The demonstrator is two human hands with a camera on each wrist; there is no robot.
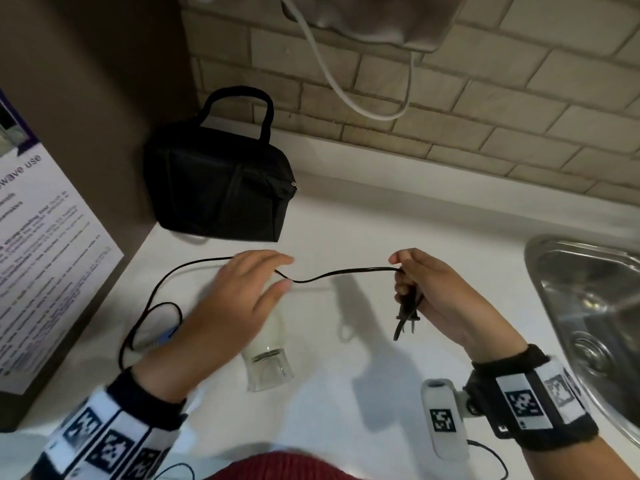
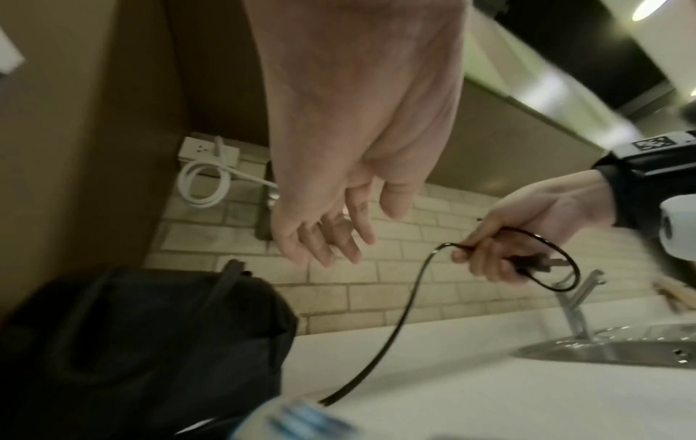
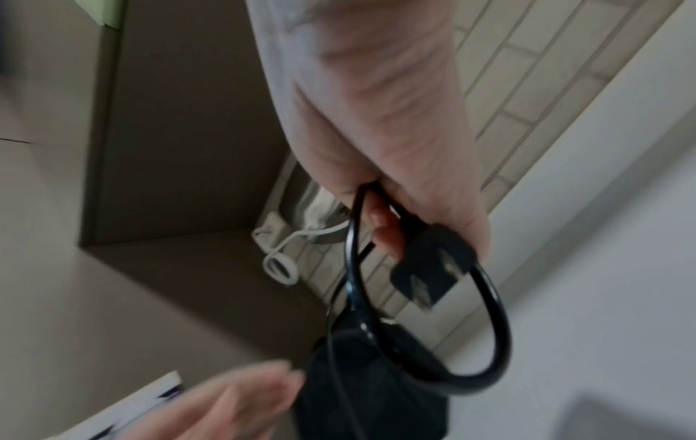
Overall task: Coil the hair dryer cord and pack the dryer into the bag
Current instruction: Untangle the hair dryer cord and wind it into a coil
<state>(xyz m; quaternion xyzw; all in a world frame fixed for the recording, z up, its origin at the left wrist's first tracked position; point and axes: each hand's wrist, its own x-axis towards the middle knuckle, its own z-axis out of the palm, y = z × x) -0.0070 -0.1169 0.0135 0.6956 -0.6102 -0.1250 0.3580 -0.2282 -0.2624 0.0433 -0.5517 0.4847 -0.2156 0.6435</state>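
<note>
A black zip bag (image 1: 218,181) with a carry handle stands at the back left of the white counter (image 1: 363,220). The white hair dryer (image 1: 268,362) lies on the counter, partly hidden under my left forearm. Its thin black cord (image 1: 346,271) curls out at the left and spans between my hands. My right hand (image 1: 403,275) grips a small loop of cord (image 3: 497,327) with the plug (image 3: 433,268) hanging below its fingers. My left hand (image 1: 287,271) hovers with loose, straight fingers (image 2: 339,238), the cord passing between thumb and fingers unpinched. The bag (image 2: 132,342) is zipped.
A steel sink (image 1: 588,306) with a faucet (image 2: 576,303) is sunk into the counter at the right. A tall printed box (image 1: 45,254) stands along the left edge. A white cable (image 1: 346,81) hangs on the tiled wall from a socket (image 2: 207,151).
</note>
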